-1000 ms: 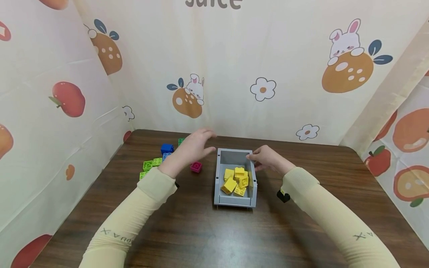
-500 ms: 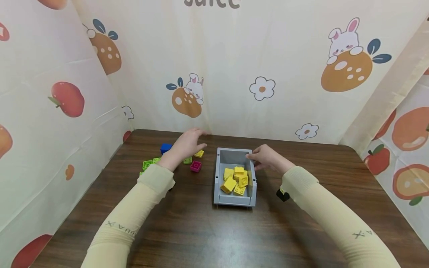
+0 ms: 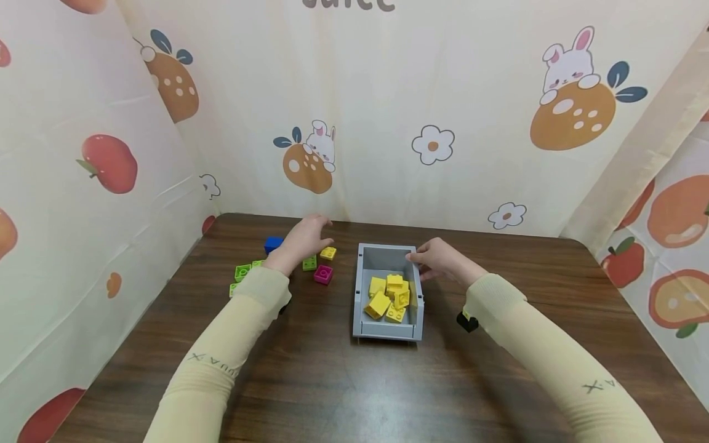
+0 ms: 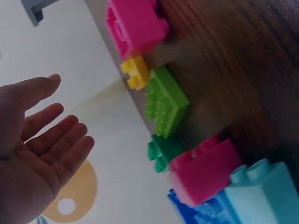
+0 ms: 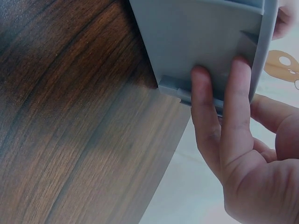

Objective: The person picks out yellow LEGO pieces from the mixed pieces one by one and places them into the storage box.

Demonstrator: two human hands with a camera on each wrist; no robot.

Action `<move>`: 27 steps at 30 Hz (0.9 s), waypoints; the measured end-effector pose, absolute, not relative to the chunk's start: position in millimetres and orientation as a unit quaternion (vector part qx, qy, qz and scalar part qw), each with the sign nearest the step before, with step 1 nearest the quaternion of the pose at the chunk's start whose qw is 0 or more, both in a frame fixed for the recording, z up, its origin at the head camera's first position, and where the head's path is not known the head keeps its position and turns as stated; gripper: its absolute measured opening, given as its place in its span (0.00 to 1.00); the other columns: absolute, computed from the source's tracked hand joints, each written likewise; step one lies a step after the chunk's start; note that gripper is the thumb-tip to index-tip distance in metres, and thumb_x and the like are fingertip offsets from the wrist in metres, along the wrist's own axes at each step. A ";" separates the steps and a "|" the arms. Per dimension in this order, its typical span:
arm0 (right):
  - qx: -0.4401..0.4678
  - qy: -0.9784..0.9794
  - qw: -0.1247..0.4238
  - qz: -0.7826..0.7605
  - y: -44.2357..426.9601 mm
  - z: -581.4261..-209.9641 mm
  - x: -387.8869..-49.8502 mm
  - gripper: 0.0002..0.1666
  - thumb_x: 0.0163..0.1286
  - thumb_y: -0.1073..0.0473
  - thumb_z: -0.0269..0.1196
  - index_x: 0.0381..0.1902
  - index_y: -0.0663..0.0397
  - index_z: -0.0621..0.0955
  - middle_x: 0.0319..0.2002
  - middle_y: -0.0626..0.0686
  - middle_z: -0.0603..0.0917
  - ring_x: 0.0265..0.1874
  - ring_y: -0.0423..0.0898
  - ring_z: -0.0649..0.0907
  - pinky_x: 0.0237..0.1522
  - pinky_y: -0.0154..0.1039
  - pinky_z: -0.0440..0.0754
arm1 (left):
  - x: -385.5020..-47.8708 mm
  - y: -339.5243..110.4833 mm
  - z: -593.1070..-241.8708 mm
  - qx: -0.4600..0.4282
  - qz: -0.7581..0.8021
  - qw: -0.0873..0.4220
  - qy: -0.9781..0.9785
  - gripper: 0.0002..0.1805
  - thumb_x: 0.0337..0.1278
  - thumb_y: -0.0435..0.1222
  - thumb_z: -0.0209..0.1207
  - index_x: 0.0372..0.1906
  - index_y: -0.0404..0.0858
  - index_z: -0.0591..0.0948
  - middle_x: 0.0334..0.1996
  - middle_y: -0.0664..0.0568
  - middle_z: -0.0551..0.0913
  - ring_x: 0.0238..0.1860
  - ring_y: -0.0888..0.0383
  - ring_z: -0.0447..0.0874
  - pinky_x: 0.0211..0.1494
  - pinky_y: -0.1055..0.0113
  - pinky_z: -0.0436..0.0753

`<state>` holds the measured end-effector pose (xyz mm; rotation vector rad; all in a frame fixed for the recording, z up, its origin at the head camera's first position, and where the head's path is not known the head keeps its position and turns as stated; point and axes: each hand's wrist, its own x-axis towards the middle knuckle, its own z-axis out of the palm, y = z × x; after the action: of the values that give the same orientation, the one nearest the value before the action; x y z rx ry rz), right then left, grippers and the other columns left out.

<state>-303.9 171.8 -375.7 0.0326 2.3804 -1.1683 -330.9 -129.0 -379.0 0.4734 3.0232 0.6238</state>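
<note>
In the head view my left hand [image 3: 300, 245] hovers over loose toy building bricks, fingers relaxed and holding nothing. Close by its fingers lie a small yellow brick [image 3: 328, 253], a green brick [image 3: 309, 263] and a magenta brick [image 3: 324, 275]. The left wrist view has more bricks beside the hand, among them a dark green brick [image 4: 166, 150], a second magenta brick [image 4: 205, 170] and a light blue brick [image 4: 264, 191]. My right hand [image 3: 443, 261] grips the right wall of a grey bin [image 3: 388, 332], thumb over the rim, fingers flat against the outside [image 5: 201, 42]. Several yellow bricks [image 3: 378, 305] sit inside.
Left of my left wrist are a blue brick [image 3: 274, 244] and lime green bricks [image 3: 242, 273], partly hidden by the forearm. The brown wooden table [image 3: 343, 394] meets a printed curtain [image 3: 376, 184] at its back edge. Curtains also hang at both sides.
My left hand has moved left, away from the bin and over the bricks, which uncovers the small yellow brick and the green one. My right hand keeps its grip on the bin.
</note>
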 end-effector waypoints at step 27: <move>0.003 0.879 0.237 -0.415 171.8 -374.0 -302.1 0.23 0.70 0.55 0.57 0.53 0.69 0.77 0.40 0.59 0.80 0.31 0.46 0.82 0.35 0.37 0.85 | -346.7 -124.2 -419.1 0.147 0.188 0.081 0.968 0.26 0.56 0.36 0.63 0.60 0.35 0.74 0.57 0.42 0.76 0.57 0.48 0.75 0.60 0.54 0.76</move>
<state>-302.1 171.8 -374.0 0.0077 2.4082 -1.1369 -346.7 -124.2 -419.1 0.4385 2.8928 0.5630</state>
